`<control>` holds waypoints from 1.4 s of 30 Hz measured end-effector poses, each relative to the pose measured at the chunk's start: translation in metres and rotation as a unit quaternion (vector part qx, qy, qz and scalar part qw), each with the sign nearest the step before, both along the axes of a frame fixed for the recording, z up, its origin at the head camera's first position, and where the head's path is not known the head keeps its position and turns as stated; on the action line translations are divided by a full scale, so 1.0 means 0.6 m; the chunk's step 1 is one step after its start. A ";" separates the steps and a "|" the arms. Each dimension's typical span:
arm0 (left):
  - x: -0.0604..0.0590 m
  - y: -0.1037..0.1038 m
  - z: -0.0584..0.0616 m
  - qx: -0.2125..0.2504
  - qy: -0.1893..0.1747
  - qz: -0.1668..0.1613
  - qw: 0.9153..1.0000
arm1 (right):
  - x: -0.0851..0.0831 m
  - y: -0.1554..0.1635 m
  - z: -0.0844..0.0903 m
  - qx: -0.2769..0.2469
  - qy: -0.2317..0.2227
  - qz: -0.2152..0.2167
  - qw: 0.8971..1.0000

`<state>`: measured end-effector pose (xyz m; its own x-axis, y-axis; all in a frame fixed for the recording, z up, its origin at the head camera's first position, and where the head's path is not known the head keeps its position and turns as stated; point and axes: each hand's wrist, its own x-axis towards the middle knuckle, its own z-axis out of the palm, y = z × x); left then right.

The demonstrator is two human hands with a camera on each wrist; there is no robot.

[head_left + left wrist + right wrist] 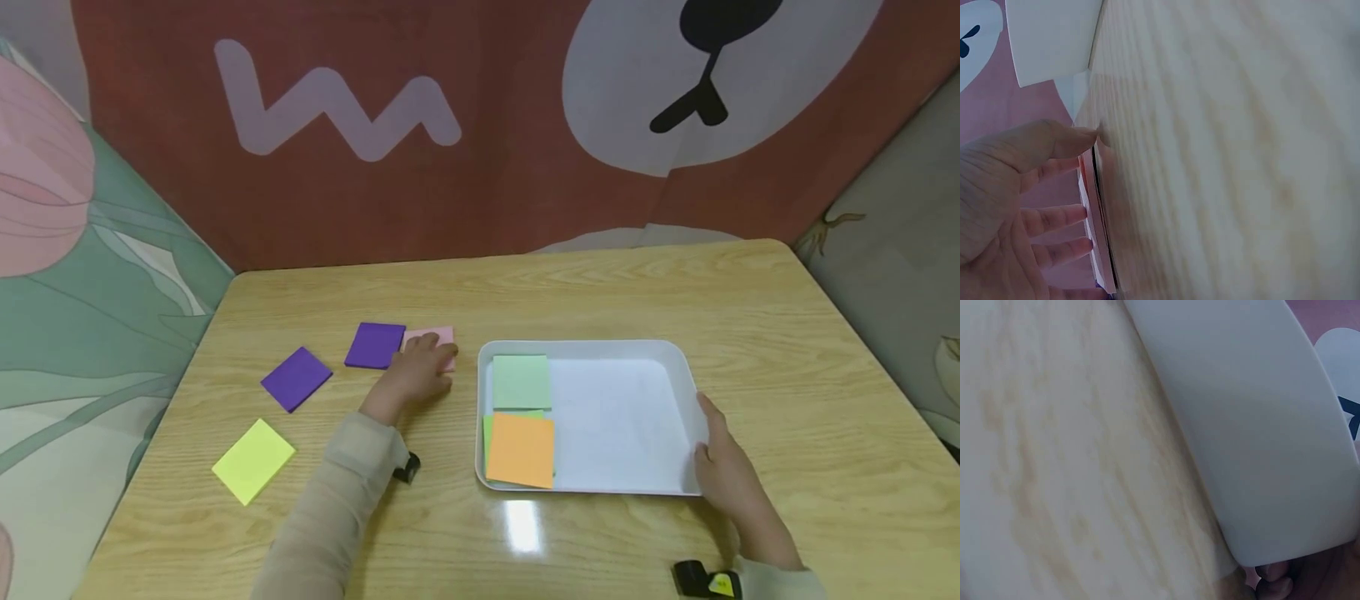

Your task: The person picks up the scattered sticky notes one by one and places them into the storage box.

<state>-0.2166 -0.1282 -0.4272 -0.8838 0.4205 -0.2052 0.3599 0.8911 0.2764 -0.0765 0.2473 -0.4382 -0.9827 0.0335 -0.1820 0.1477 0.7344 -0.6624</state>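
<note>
My left hand (417,371) lies over a pink sticky note pad (444,335) left of the white tray. In the left wrist view its spread fingers touch the pad's face, and the thumb (1063,140) meets the table by the pad's edge. My right hand (723,462) grips the right end of the white tray (581,348), seen in the right wrist view with fingertips (1272,587) curled at the tray's corner. In the tray's left part lie a pale green pad (521,382) and an orange pad (521,450), which partly covers a brighter green one (487,437).
A purple pad (373,345) lies beside the pink one. Farther left are another purple pad (297,379) and a yellow pad (253,461). The wooden table (600,292) meets a patterned backdrop (510,192) at its far edge.
</note>
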 end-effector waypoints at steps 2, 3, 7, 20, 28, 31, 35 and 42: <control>-0.003 -0.002 -0.002 0.000 -0.005 -0.001 1.000 | 0.000 -0.001 0.000 -0.002 0.001 0.000 1.000; -0.005 -0.002 -0.002 -0.001 -0.007 -0.001 1.000 | 0.000 -0.001 0.001 -0.002 0.002 -0.001 1.000; -0.010 -0.002 0.002 -0.011 -0.019 0.001 1.000 | 0.000 -0.002 0.002 -0.003 -0.005 -0.002 1.000; -0.029 0.006 0.013 -0.011 -0.097 0.023 0.995 | -0.003 -0.001 0.003 0.004 -0.021 -0.007 1.000; -0.035 0.004 0.012 -0.009 -0.102 0.024 0.994 | -0.001 0.000 0.002 0.006 -0.022 -0.008 1.000; -0.035 0.003 0.013 -0.005 -0.097 0.025 0.995 | -0.001 0.000 0.002 0.005 -0.021 -0.007 1.000; -0.032 0.003 0.016 0.002 -0.086 0.023 0.996 | -0.001 0.000 0.002 0.003 -0.021 -0.006 1.000; -0.028 0.008 0.020 0.003 -0.057 0.018 0.998 | -0.002 0.001 0.002 0.000 -0.018 -0.008 1.000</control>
